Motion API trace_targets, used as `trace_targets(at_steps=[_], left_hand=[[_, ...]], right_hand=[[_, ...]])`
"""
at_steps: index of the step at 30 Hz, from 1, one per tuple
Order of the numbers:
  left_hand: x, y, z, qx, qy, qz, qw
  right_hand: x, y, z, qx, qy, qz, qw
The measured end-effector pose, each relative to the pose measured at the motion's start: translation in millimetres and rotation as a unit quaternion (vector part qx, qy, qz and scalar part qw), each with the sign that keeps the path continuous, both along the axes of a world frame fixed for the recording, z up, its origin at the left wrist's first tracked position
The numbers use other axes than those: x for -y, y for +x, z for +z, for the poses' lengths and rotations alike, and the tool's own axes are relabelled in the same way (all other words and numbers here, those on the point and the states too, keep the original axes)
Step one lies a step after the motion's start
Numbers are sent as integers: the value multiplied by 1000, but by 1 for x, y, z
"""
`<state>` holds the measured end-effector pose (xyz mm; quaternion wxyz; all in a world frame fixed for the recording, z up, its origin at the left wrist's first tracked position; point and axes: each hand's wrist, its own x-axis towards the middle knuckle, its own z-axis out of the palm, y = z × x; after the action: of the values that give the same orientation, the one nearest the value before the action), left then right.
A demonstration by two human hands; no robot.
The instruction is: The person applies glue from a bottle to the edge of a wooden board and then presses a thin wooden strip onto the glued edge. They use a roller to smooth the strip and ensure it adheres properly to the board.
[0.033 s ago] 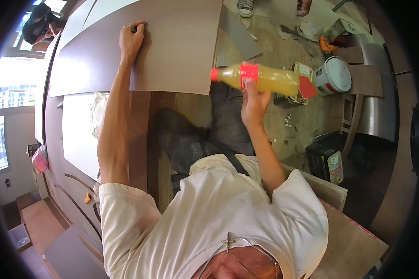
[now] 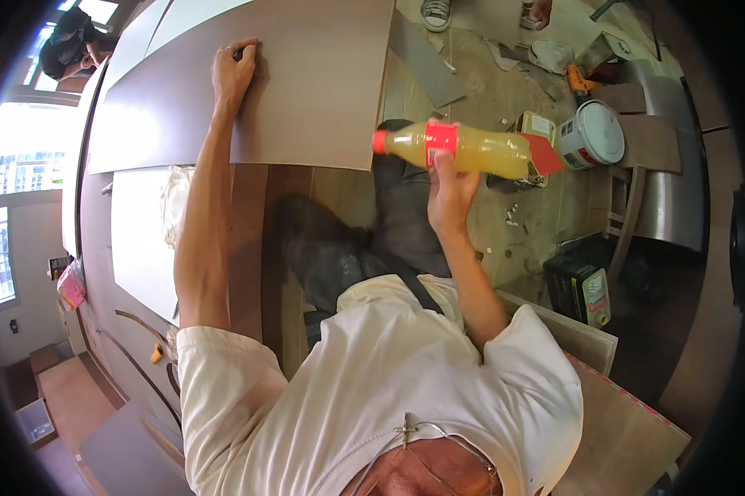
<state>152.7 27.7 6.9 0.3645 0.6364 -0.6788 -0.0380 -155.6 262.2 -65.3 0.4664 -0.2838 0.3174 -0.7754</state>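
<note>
A plastic bottle of yellow liquid (image 2: 488, 153) with a red cap and red label lies sideways in the grip of my right hand (image 2: 451, 194), raised over my dark-trousered legs. My left hand (image 2: 234, 66) rests on a large brownish-grey panel (image 2: 315, 91), its fingers curled around a small dark object that I cannot make out. A white sheet (image 2: 137, 231) and a crumpled pale item (image 2: 178, 190) lie beside my left forearm.
A white bucket (image 2: 596, 132), open tin (image 2: 536, 124), orange power tool (image 2: 579, 80) and dark canister (image 2: 575, 281) stand at the right, near a metal surface (image 2: 670, 211). Another person (image 2: 75, 50) is at upper left. A sneaker (image 2: 436, 14) and someone else's hand (image 2: 539, 14) show at the top.
My right hand and the bottle have moved slightly downward. My left hand has not visibly moved.
</note>
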Motion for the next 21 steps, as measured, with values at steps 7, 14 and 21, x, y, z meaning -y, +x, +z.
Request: trace_targets(at_steps=[7,14,21], left_hand=[[6,-3,0,4,7,-8,1000],[1,-3,0,5,20,2,1000],[5,-5,2,36,24,-18,999]], right_hand=[[45,-18,1,-20,-1,32,999],[8,-9,13,20,-8,13,1000],[60,-26,10,12,-11,43,999]])
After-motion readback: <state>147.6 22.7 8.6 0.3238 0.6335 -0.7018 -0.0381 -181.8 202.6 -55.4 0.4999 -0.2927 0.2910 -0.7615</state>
